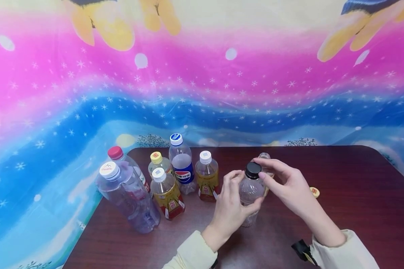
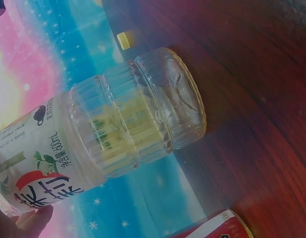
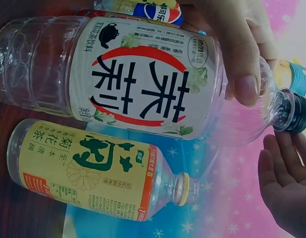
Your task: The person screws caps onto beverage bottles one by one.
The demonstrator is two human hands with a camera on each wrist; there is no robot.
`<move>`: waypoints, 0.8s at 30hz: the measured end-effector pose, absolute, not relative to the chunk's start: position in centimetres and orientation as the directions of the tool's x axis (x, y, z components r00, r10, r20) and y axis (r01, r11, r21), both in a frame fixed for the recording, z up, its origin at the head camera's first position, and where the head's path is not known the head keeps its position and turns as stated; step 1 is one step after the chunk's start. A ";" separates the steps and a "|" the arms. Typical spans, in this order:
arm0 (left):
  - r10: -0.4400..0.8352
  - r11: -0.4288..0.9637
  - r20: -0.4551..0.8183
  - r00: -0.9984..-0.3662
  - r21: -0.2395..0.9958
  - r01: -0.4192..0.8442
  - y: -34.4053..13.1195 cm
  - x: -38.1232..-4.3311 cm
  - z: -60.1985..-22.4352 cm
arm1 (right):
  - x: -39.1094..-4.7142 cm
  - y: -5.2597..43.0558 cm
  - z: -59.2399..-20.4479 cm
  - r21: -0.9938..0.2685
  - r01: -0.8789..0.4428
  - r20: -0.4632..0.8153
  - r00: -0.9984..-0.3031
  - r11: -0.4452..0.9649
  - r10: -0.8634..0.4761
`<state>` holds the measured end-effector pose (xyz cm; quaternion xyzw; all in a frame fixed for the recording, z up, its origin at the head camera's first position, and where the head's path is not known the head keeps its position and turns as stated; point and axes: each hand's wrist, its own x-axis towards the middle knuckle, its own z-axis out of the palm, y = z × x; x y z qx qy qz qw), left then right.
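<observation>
My left hand (image 1: 230,203) grips the upper body of a clear plastic bottle (image 1: 250,190) with a white jasmine tea label (image 3: 138,79). The bottle looks empty and stands about upright; whether its base touches the table I cannot tell. At its top, my right hand (image 1: 291,185) holds the black cap (image 1: 253,169) between thumb and fingers. The cap sits on the bottle's neck. Just behind is a yellow-labelled chrysanthemum tea bottle (image 3: 88,171) with an uncovered mouth. A loose yellow cap (image 1: 314,192) lies on the table, right of the bottles.
Several capped bottles crowd the left: a large one with a white cap (image 1: 129,201), a red-capped one (image 1: 116,152), a Pepsi bottle (image 1: 181,164) and two with red-gold labels. The dark wooden table (image 1: 357,209) meets a colourful curtain (image 1: 222,74) at the back.
</observation>
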<state>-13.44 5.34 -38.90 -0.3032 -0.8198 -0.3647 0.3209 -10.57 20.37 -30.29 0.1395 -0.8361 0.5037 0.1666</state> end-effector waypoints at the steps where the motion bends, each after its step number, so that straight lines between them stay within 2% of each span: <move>1: 0.263 0.549 0.747 -0.611 0.405 0.731 5.3 -13.4 -38.9 | -10.6 20.3 -30.3 -0.795 -0.404 0.427 -0.903 0.453 -0.056; 9: 0.256 0.544 0.749 -0.611 0.411 0.732 5.4 -13.5 -39.0 | -11.0 19.7 -30.9 -0.811 -0.431 0.469 -0.883 0.396 0.000; 17: 0.251 0.549 0.753 -0.609 0.407 0.730 5.5 -13.5 -39.0 | -10.8 19.7 -30.9 -0.719 -0.466 0.489 -0.866 0.516 -0.101; 24: 0.253 0.555 0.760 -0.599 0.393 0.733 5.4 -13.6 -39.0 | -10.7 19.9 -30.8 -0.735 -0.442 0.473 -0.878 0.514 -0.079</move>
